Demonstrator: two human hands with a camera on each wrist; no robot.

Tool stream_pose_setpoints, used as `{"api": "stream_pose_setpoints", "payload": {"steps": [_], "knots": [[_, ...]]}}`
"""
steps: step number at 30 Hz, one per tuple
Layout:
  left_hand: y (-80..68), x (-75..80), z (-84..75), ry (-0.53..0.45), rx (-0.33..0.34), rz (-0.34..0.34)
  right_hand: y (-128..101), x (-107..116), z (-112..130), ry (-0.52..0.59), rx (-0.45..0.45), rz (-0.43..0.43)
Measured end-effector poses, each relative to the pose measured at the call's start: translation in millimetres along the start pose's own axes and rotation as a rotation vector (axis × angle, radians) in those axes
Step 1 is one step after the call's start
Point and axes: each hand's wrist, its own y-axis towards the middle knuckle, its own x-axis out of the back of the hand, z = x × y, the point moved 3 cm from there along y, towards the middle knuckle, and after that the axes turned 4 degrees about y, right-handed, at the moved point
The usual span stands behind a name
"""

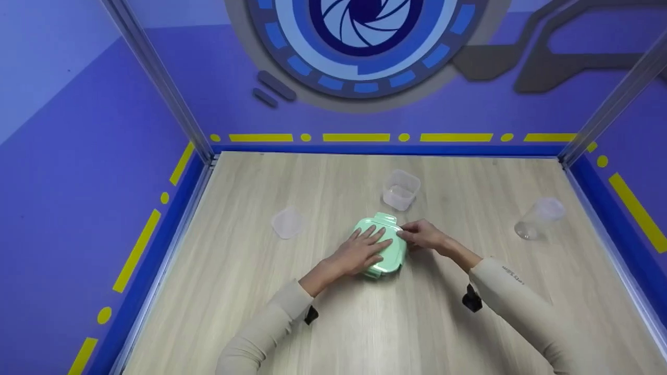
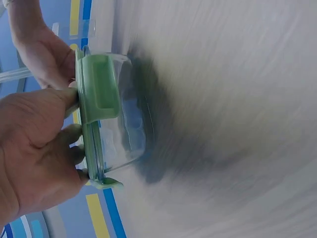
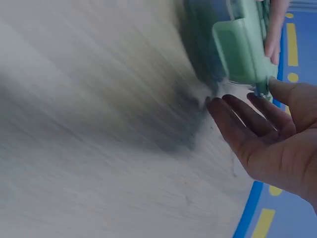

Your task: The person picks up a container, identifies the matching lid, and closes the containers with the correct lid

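A clear food container (image 2: 124, 134) with a light green lid (image 1: 393, 255) stands on the table between both hands. My left hand (image 1: 357, 252) lies on top of the lid with its fingers spread. At the container's far right corner is my right hand (image 1: 424, 234). Its thumb touches the lid's edge, while its other fingers (image 3: 230, 121) extend low beside the glass, with a gap visible in the right wrist view. One green side flap (image 2: 101, 87) hangs down along the container wall. The far flap (image 1: 385, 218) sticks outward.
Behind the green-lidded container stands a small translucent tub (image 1: 401, 190). A flat translucent lid (image 1: 287, 223) lies to the left. On the right, a clear cylindrical jar with a whitish lid (image 1: 550, 209) rests on the wooden table (image 1: 234, 291). Blue printed walls (image 1: 443, 120) enclose the table.
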Motion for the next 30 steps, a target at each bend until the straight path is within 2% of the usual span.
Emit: {"api": "stream_pose_setpoints", "payload": {"steps": [3, 9, 13, 20, 25, 30], "knots": [[-0.2, -1.9, -2.4, 0.047, 0.003, -0.025, -0.3, -1.4, -2.6, 0.048, 0.002, 0.033], [-2.5, -9.9, -11.4, 0.151, 0.044, -0.073, -9.2, -8.5, -14.5, 0.272, -0.115, 0.009], [-2.4, -8.4, -13.6, 0.191, 0.056, -0.087, -20.1, -19.1, -18.5, 0.394, -0.150, -0.033], [-1.2, -7.9, -16.2, 0.269, 0.087, -0.113, -39.2, -50.8, -20.7, 0.654, -0.135, -0.205], [1.7, -11.2, -19.0, 0.279, 0.106, -0.123, -47.4, -64.3, -23.2, 0.703, -0.150, -0.321], [3.6, -13.0, -19.8, 0.268, 0.113, -0.128, -53.8, -71.8, -22.8, 0.773, -0.146, -0.329]]}}
